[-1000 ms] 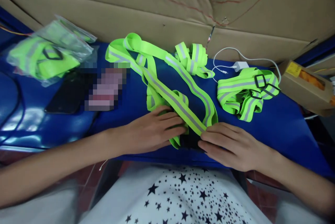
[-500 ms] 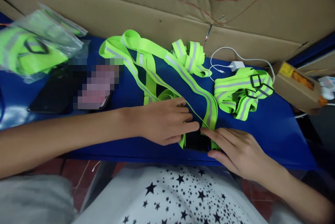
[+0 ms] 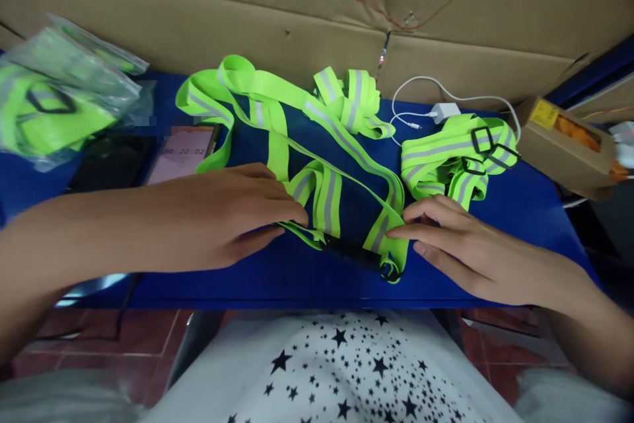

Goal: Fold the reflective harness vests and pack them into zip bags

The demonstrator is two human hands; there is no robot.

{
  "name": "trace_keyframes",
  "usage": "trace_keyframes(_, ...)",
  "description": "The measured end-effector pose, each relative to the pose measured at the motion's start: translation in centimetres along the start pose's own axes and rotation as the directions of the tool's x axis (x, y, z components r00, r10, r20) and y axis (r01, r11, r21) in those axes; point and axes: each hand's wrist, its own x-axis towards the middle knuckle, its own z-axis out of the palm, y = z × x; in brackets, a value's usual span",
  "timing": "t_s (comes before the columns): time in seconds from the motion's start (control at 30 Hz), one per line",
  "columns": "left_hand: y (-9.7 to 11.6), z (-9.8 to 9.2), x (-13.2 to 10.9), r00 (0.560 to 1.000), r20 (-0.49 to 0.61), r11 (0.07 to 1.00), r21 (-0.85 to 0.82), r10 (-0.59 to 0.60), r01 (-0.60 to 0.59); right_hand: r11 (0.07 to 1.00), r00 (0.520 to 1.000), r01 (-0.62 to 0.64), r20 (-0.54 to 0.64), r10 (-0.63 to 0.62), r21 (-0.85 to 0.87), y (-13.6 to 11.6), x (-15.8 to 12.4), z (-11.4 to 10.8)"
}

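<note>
– Gripping what with the left hand (image 3: 242, 215)?
– Pinching the green strap (image 3: 327, 202), mid-frame, on blue desk (image 3: 277, 284).
– And with the right hand (image 3: 460, 248)?
– Touching same strap, right of centre, loosely spread.

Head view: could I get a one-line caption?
Left hand pinching a green strap on a blue table, right hand at another stretch of it.

Left hand (image 3: 247, 215) pinches a green strap (image 3: 364, 158) — right hand (image 3: 460, 253) touches it — blue table (image 3: 247, 284) beneath.
</note>
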Motion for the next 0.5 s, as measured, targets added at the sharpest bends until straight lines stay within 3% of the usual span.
trace_keyframes(0.13, 0.0, -1.2, 0.5, 0.998, 0.041, 0.999, -0.009, 0.049, -0.048, 0.988, 0.993, 0.041, -0.101, -0.057, -0.151, -0.4, 0.4, -0.6)
trace_keyframes(0.2, 0.2, -0.9, 1.8, 0.994, 0.059, 0.995, -0.038, 0.091, -0.089, 0.982, 0.993, 0.077, -0.077, -0.091, -0.173, -0.5, 1.0, -0.8)
trace_keyframes(0.27, 0.4, 0.1, 3.7, 0.987, 0.086, 0.99, -0.005, 0.139, -0.139, 0.977, 0.994, 0.099, -0.033, -0.107, -0.191, -0.5, 1.8, -0.7)
trace_keyframes(0.37, 0.7, 2.2, 6.2, 0.981, 0.072, 0.966, 0.174, 0.182, -0.192, 0.956, 0.996, 0.084, 0.009, -0.085, -0.279, -0.2, 3.2, 0.0)
trace_keyframes(0.5, 1.2, 3.8, 7.0, 0.976, 0.037, 0.923, 0.32, 0.213, -0.213, 0.947, 0.998, 0.065, 0.012, -0.065, -0.314, 0.4, 4.2, 0.9)
